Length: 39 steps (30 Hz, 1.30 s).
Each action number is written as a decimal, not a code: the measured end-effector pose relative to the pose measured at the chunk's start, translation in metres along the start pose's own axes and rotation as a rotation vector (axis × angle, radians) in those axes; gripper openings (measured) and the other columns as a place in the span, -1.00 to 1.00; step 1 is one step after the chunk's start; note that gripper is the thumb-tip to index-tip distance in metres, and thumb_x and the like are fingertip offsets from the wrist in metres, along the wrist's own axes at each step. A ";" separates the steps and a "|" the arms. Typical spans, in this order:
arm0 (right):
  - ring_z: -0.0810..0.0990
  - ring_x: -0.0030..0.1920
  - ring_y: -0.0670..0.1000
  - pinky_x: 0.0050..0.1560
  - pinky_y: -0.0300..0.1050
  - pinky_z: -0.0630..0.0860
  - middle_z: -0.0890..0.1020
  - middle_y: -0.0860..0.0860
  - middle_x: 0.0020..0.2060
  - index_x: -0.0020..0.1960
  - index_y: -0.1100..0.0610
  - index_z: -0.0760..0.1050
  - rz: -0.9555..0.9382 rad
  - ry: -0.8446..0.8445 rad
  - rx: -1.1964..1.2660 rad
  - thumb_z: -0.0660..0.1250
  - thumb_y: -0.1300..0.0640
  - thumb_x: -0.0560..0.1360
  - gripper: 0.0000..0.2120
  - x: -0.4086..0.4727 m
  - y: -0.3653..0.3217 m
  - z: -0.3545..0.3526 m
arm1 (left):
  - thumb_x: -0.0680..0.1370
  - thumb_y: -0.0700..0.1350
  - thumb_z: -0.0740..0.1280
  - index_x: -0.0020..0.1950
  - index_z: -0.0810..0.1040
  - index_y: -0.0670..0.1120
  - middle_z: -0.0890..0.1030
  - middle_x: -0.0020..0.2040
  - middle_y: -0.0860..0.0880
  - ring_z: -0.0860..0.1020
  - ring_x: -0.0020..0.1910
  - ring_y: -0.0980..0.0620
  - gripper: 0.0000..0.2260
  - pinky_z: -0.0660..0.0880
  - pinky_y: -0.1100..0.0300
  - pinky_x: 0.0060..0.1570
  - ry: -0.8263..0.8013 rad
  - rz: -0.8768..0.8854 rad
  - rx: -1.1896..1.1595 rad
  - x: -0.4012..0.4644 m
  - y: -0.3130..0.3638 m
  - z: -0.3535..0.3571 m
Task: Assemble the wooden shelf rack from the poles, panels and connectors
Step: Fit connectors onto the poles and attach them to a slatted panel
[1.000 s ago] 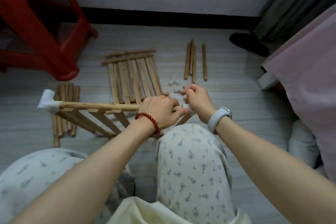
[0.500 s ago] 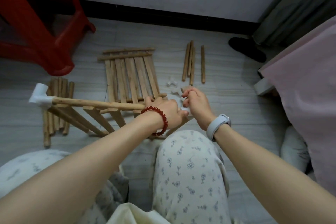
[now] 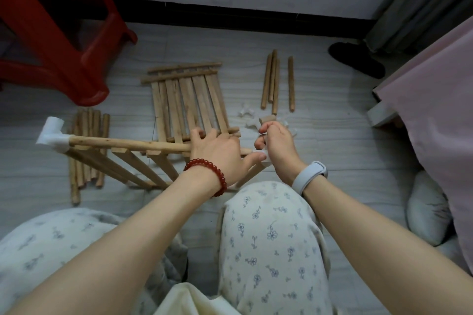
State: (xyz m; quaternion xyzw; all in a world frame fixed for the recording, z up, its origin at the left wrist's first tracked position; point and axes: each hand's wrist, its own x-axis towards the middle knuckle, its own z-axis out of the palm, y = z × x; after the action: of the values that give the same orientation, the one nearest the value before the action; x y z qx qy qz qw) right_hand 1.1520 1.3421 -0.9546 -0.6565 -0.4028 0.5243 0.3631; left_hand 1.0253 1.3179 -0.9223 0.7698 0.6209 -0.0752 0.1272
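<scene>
The left hand point(image 3: 217, 151) gripped the panel's rail point(image 3: 128, 143), its long axis running left-right, while the right hand point(image 3: 277, 143), beside the rail's right end, held a white connector point(image 3: 262, 155) and 1 short pole point(image 3: 267, 119).

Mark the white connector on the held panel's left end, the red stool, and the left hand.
white connector point(image 3: 52, 135), head view, elbow bend
red stool point(image 3: 76, 69), head view, leg
left hand point(image 3: 217, 151), head view, back

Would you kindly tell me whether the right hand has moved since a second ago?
No. The right hand, gripping a short pole, stays just below the near ends of the four loose poles lying on the floor.
</scene>
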 end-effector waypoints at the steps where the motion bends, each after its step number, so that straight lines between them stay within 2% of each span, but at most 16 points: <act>1: 0.36 -0.60 -0.21 -0.49 -0.32 0.33 0.42 -0.12 -0.65 -0.21 0.08 0.34 -0.001 0.007 0.001 -0.06 0.25 0.55 -0.73 0.000 0.000 0.000 | 0.47 0.40 -0.09 0.10 0.55 0.04 0.56 0.04 0.03 0.39 0.10 -0.01 -0.39 0.15 0.00 0.11 -0.033 -0.010 -0.058 0.000 0.001 -0.001; 3: 0.37 -0.59 -0.21 -0.46 -0.31 0.34 0.42 -0.12 -0.65 -0.21 0.08 0.34 -0.013 0.021 -0.008 -0.06 0.25 0.55 -0.73 0.000 0.000 0.001 | 0.50 0.37 -0.05 0.12 0.54 0.03 0.53 0.10 0.01 0.36 0.14 -0.01 -0.43 0.16 0.02 0.10 -0.111 -0.040 -0.121 0.002 0.003 -0.004; 6: 0.37 -0.57 -0.18 -0.45 -0.31 0.34 0.40 -0.11 -0.66 -0.23 0.08 0.33 -0.020 0.046 -0.019 -0.05 0.25 0.55 -0.73 0.000 -0.001 0.003 | 0.52 0.35 -0.03 0.11 0.53 -0.01 0.47 0.22 -0.04 0.29 0.28 -0.08 -0.45 0.15 -0.05 0.18 -0.268 -0.087 -0.165 0.010 0.004 -0.010; 8: 0.35 -0.59 -0.19 -0.51 -0.36 0.34 0.39 -0.11 -0.64 -0.24 0.09 0.32 -0.025 0.069 -0.001 -0.05 0.26 0.54 -0.73 0.000 -0.002 0.004 | 0.53 0.34 -0.01 0.11 0.52 -0.02 0.47 0.20 -0.05 0.28 0.29 -0.09 -0.47 0.15 -0.04 0.14 -0.303 -0.091 -0.179 0.013 0.004 -0.011; 12: 0.35 -0.57 -0.17 -0.51 -0.36 0.32 0.38 -0.08 -0.58 -0.25 0.09 0.31 -0.019 0.090 0.004 -0.04 0.27 0.54 -0.74 0.000 -0.001 0.005 | 0.54 0.29 0.04 -0.05 0.54 -0.02 0.48 -0.08 0.02 0.30 0.05 0.00 -0.54 0.11 0.03 0.02 -0.239 -0.121 -0.224 0.014 0.007 -0.006; 15: 0.33 -0.50 -0.11 -0.44 -0.26 0.30 0.36 -0.05 -0.49 -0.25 0.07 0.29 -0.024 0.103 0.021 -0.04 0.27 0.54 -0.74 0.000 -0.001 0.008 | 0.52 0.28 0.09 -0.14 0.52 -0.02 0.45 -0.22 0.06 0.35 0.06 0.02 -0.59 0.11 0.06 0.01 -0.177 -0.171 -0.279 0.015 0.009 -0.003; 18: 0.36 -0.43 -0.08 -0.36 -0.20 0.30 0.36 -0.03 -0.43 -0.23 0.06 0.27 -0.043 0.139 -0.019 -0.04 0.23 0.56 -0.76 0.001 0.000 0.012 | 0.51 0.27 0.13 -0.18 0.49 -0.04 0.49 -0.19 0.05 0.38 0.09 0.02 -0.60 0.14 0.05 0.07 -0.110 -0.196 -0.311 0.015 0.008 0.002; 22: 0.38 -0.40 -0.09 -0.35 -0.22 0.31 0.39 0.00 -0.39 -0.21 0.03 0.27 -0.023 0.149 -0.044 -0.06 0.20 0.58 -0.76 0.005 -0.003 0.013 | 0.51 0.27 0.14 -0.09 0.60 -0.04 0.55 -0.12 0.02 0.41 0.12 0.02 -0.57 0.13 0.05 0.12 -0.053 -0.211 -0.330 0.018 0.007 0.004; 24: 0.39 -0.39 -0.08 -0.34 -0.20 0.31 0.40 0.01 -0.38 -0.21 0.03 0.26 -0.013 0.154 -0.065 -0.06 0.21 0.58 -0.76 0.005 -0.005 0.014 | 0.51 0.28 0.14 -0.07 0.60 -0.02 0.53 -0.14 0.05 0.41 0.12 0.03 -0.57 0.13 0.06 0.13 -0.070 -0.225 -0.339 0.020 0.005 0.005; 27: 0.38 -0.38 -0.07 -0.34 -0.19 0.31 0.41 0.00 -0.38 -0.20 0.02 0.26 -0.003 0.171 -0.072 -0.07 0.21 0.57 -0.76 0.002 -0.005 0.016 | 0.51 0.28 0.16 -0.17 0.51 -0.01 0.46 -0.24 0.08 0.41 0.10 0.04 -0.62 0.13 0.08 0.11 -0.102 -0.227 -0.347 0.020 0.004 0.005; 30: 0.40 -0.35 -0.08 -0.32 -0.20 0.32 0.41 0.01 -0.34 -0.18 0.04 0.27 0.012 0.175 -0.060 -0.07 0.20 0.58 -0.77 0.002 -0.005 0.017 | 0.49 0.29 0.18 -0.08 0.56 -0.01 0.50 -0.18 0.06 0.41 0.08 0.03 -0.61 0.12 0.08 0.12 -0.120 -0.232 -0.362 0.025 0.003 0.002; 33: 0.40 -0.37 -0.09 -0.35 -0.24 0.32 0.43 0.01 -0.34 -0.11 0.08 0.30 0.033 0.161 -0.056 -0.07 0.19 0.59 -0.80 0.001 -0.005 0.017 | 0.51 0.26 0.19 -0.01 0.55 0.00 0.53 -0.11 0.04 0.39 0.03 0.03 -0.63 0.14 0.14 0.02 -0.168 -0.225 -0.394 0.024 -0.004 0.005; 35: 0.40 -0.38 -0.10 -0.39 -0.27 0.31 0.43 0.01 -0.34 -0.08 0.09 0.31 0.044 0.153 -0.066 -0.06 0.18 0.59 -0.80 0.001 -0.003 0.015 | 0.55 0.21 0.17 0.03 0.57 -0.04 0.58 -0.03 0.00 0.44 0.04 0.01 -0.64 0.22 0.20 -0.04 -0.265 -0.205 -0.427 0.023 -0.005 0.007; 37: 0.41 -0.38 -0.10 -0.44 -0.31 0.34 0.43 0.01 -0.34 -0.12 0.06 0.33 0.037 0.155 -0.064 -0.05 0.18 0.59 -0.78 0.002 -0.002 0.013 | 0.53 0.27 0.13 -0.02 0.56 0.01 0.56 -0.10 0.03 0.42 0.03 0.01 -0.61 0.19 0.11 0.02 -0.247 -0.103 -0.342 0.021 -0.006 0.001; 39: 0.42 -0.39 -0.08 -0.41 -0.28 0.36 0.43 0.01 -0.38 -0.16 0.02 0.33 0.018 0.164 -0.060 -0.04 0.20 0.58 -0.76 0.000 0.003 0.012 | 0.51 0.27 0.16 -0.08 0.51 0.02 0.52 -0.14 0.05 0.43 0.03 -0.01 -0.66 0.21 0.05 0.04 -0.264 0.038 -0.272 0.017 -0.011 -0.008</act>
State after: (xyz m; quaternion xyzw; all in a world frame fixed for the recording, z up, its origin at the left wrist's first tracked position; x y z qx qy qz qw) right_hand 1.1403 1.3416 -0.9597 -0.7114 -0.3811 0.4597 0.3706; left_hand 1.0184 1.3385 -0.9207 0.7406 0.5887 -0.0885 0.3117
